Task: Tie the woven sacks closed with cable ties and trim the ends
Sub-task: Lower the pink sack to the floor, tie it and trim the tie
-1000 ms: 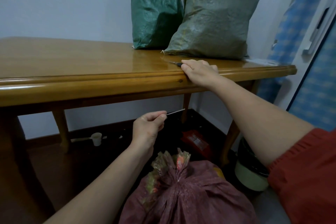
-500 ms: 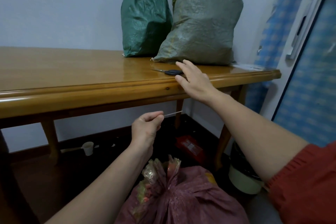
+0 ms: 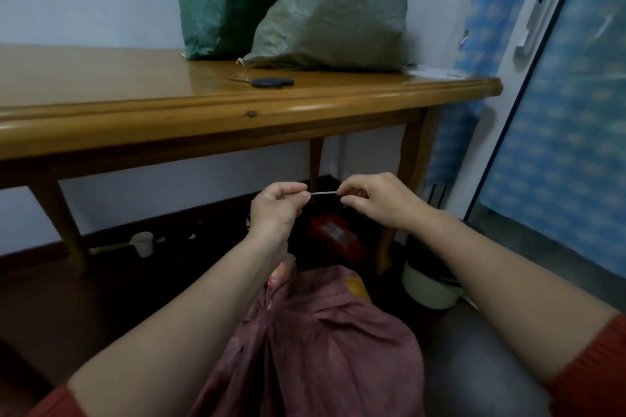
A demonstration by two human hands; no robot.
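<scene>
A short white cable tie piece (image 3: 323,193) stretches level between my two hands. My left hand (image 3: 276,210) pinches its left end and my right hand (image 3: 379,201) pinches its right end, both in front of the table's underside. Below them stands a dark red woven sack (image 3: 315,349) with its neck gathered; my left forearm hides part of that neck. Black-handled scissors (image 3: 271,82) lie on the wooden table (image 3: 101,105). Behind them stand a dark green sack (image 3: 220,0) and a grey-green sack (image 3: 338,10).
Under the table are a red packet (image 3: 335,235), a small white scoop (image 3: 142,244) and a dark bucket with a cream base (image 3: 428,284). A blue patterned curtain and door frame (image 3: 559,112) fill the right side.
My right hand left the table edge by the scissors and came down to pinch the free end of the tie piece. The scissors stay on the table. The view tilted downward.
</scene>
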